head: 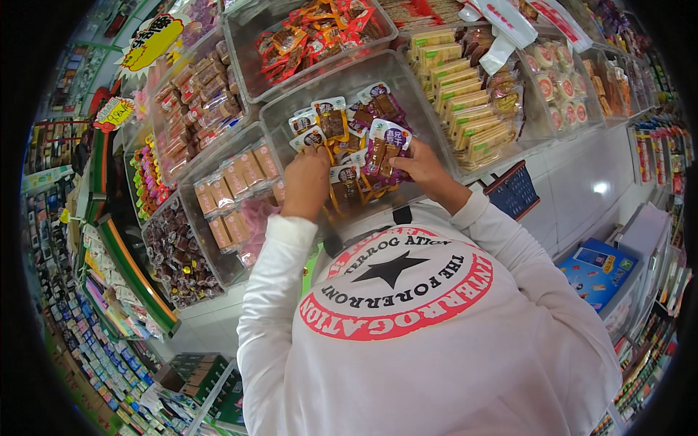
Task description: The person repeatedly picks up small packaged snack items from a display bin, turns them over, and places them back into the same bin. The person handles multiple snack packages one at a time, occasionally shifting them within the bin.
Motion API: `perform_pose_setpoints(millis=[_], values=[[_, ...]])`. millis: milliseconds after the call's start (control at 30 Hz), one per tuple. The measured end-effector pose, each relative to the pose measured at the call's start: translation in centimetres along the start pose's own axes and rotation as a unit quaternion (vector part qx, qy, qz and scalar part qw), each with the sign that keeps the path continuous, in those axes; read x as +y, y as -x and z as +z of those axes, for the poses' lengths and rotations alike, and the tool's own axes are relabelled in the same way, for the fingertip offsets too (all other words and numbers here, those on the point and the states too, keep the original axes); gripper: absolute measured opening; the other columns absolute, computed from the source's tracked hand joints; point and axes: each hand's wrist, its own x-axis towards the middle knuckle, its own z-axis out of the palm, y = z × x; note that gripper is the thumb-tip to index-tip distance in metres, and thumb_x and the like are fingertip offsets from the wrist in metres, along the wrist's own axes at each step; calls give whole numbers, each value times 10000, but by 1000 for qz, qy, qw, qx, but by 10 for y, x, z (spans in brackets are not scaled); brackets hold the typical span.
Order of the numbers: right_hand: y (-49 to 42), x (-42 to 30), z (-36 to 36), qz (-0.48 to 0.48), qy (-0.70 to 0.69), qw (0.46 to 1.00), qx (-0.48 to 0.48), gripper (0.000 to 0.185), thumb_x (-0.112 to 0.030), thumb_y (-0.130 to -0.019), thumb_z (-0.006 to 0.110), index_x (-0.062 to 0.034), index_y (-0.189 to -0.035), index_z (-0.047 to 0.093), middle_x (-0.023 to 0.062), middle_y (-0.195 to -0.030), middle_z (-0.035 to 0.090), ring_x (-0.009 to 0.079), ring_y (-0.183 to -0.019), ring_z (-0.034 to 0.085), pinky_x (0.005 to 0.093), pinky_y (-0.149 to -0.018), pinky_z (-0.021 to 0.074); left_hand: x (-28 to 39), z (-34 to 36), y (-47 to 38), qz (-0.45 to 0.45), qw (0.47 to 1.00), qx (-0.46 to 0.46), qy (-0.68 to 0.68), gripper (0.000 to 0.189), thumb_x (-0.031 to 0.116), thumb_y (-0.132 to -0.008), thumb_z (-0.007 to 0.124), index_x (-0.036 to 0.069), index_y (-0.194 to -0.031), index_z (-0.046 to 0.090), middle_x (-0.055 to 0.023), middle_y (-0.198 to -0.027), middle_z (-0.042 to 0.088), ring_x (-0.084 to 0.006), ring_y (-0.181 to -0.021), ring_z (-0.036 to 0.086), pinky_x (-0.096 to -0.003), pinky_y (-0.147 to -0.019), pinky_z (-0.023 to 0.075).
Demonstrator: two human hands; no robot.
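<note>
A clear plastic bin [283, 111] lies before me with several small vacuum-sealed snack packets in it, some purple and some yellow, each with a white printed top. My right hand [428, 170] grips a purple snack packet [386, 150] at its right edge, thumb on the front. Brown pieces show through its window. On the left side of the bin, my left hand [308, 180] pinches a white-topped packet [308, 138], most of which the fingers hide. Between the hands, a yellow snack packet [346, 188] rests near the bin's front wall, and another yellow packet [331, 120] lies farther back.
Neighbouring bins hold red-wrapped snacks [319, 41], stacked yellow wafer packets [469, 103], wrapped rolls [199, 98], pink-brown packets [237, 185] and dark wrapped sweets [182, 256]. White plastic bags [504, 27] drape over the far right bins. A blue basket [512, 188] hangs at the right.
</note>
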Motion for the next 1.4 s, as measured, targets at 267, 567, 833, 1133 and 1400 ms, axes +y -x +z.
perform_pose_setpoints(millis=[267, 567, 833, 1133, 1400], values=[[11, -25, 4, 52, -49, 988, -135, 286, -58, -956, 650, -21, -1239, 638, 48, -987, 705, 105, -817, 659, 283, -729, 543, 37, 3, 1, -112, 732, -1, 672, 255, 131, -993, 672, 12, -1213, 624, -46, -1009, 715, -119, -808, 664, -289, -648, 568], [2, -2, 5, 24, 79, 991, -108, 211, -62, -991, 601, -19, -1196, 631, 39, -910, 696, 101, -715, 647, 273, -613, 496, 13, 3, 9, -96, 904, 164, 383, 316, 29, -914, 664, 0, -1225, 614, -151, -1030, 678, -304, -918, 669, -398, -809, 549], [-45, -21, 5, -118, 487, 851, 158, 312, 0, -917, 552, 15, -1222, 615, 165, -892, 713, 263, -736, 720, 382, -617, 557, -42, 4, -6, -36, 948, 292, 119, 456, -32, -811, 686, 16, -1259, 610, -201, -1295, 611, -429, -1257, 556, -503, -1032, 469], [-42, -17, 17, -361, 647, 670, 37, 281, -77, -831, 626, -58, -1109, 660, 129, -1096, 634, 326, -1007, 656, 446, -792, 536, -48, 30, -9, -60, 975, 208, 48, 377, 13, -842, 632, 5, -1218, 651, -176, -1323, 612, -401, -1416, 434, -512, -1130, 392], [-81, -16, 8, -259, 718, 646, -15, 362, -66, -822, 641, -116, -1180, 668, 98, -1110, 633, 310, -1064, 622, 455, -849, 502, -47, 25, -8, -55, 972, 207, 91, 343, -34, -819, 607, 0, -1148, 699, -197, -1212, 653, -440, -1382, 459, -500, -1124, 413]])
